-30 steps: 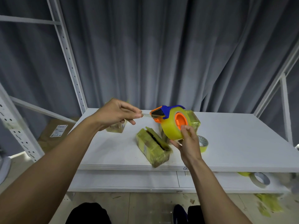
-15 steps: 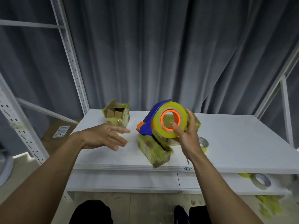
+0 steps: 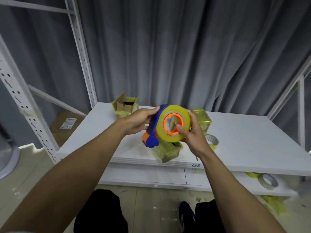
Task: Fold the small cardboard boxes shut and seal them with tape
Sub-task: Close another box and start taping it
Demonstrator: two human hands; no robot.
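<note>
I hold a tape dispenser (image 3: 168, 126) above the white shelf (image 3: 252, 140): a yellow roll on an orange core in a blue frame. My right hand (image 3: 191, 137) grips the roll, thumb in the core. My left hand (image 3: 139, 121) holds the blue frame from the left. Below the dispenser lies a small tape-wrapped cardboard box (image 3: 168, 152), partly hidden. Another small box (image 3: 125, 105) stands at the back left with its flaps open. A third taped box (image 3: 202, 119) sits behind my right hand.
A loose tape roll (image 3: 212, 142) lies on the shelf right of my right hand. Another roll (image 3: 268, 181) rests on the lower shelf at right. White rack posts (image 3: 80, 52) rise at left; a grey curtain hangs behind. Tape scraps litter the floor.
My left hand came in from the left and took hold of the dispenser's blue frame. The dispenser has tilted and dropped slightly over the middle box.
</note>
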